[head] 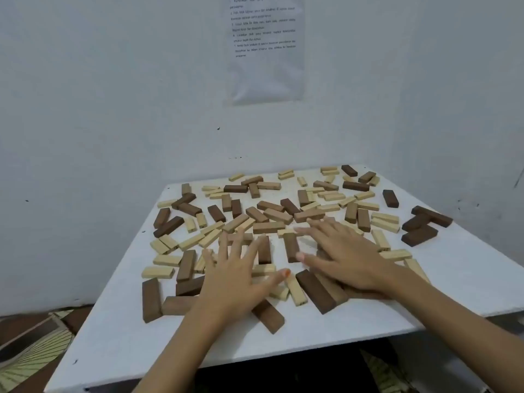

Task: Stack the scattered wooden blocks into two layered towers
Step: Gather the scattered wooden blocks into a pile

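Down at the lower left of the frame, a green-and-cream patterned floor mat (31,344) showed beside a white square tabletop (113,336) that stood against a pale wall (85,109). Small rectangular wooden blocks (269,226) lay scattered flat across nearly the whole top. They came in three tones, pale cream, mid brown and dark brown, and pointed every way. Some touched or overlapped, but none were built into layers.

At the left edge of the spread a long dark brown block (151,299) lay lengthwise, with a mid-brown one just beside it. Left of centre, the person's left hand (235,276) was held palm down over the near blocks, its fingers straight and fanned wide apart, gripping nothing. A dark brown piece stuck out from under its wrist.

At the upper centre, a printed paper sheet (265,49) hung on the wall, its text too blurred to read. Right of centre, the right hand (346,256) also lay flat over the blocks, its fingers stretched out, loosely spread and pointing toward the left, holding nothing. Whether either palm pressed on the wood could not be told. At the right edge of the top, three dark brown blocks (419,235) sat in a small cluster, apart from the main scatter.
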`<state>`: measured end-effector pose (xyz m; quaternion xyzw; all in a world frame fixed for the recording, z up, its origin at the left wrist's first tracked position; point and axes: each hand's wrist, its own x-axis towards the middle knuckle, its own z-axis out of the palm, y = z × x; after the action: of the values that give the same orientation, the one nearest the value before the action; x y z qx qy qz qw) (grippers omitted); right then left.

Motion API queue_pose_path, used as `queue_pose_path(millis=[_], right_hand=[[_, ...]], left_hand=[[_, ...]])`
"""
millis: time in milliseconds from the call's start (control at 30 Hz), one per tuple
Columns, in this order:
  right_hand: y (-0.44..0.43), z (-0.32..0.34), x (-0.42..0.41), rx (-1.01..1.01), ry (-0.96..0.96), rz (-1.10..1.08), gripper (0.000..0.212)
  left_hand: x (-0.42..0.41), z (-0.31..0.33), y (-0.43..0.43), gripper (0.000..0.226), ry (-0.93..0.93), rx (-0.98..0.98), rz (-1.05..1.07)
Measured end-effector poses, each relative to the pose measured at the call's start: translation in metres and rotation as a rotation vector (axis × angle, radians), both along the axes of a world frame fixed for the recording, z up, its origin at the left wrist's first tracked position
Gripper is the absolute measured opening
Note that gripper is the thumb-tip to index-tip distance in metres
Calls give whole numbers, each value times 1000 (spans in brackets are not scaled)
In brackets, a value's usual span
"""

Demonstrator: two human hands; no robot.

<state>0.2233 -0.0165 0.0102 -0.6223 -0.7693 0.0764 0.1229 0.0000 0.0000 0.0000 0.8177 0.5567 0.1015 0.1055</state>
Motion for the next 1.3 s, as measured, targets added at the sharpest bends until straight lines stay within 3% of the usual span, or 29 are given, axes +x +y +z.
queue_pose_path(millis=[67,167,400,1300], right_hand=[[-9,-5,-3,-56,-34,2,70],[-11,-16,-7,-61,-31,-35,74],[15,-21,-12,-60,-73,-41,63],[106,-22,-33,0,40,-210,56]], left_hand=[[-3,-4,-5,95,52,-20,-27],[-5,-13,-5,98,63,-9,-7],[5,-11,12,66,106,16,1],[27,-6,99,48,110,84,8]])
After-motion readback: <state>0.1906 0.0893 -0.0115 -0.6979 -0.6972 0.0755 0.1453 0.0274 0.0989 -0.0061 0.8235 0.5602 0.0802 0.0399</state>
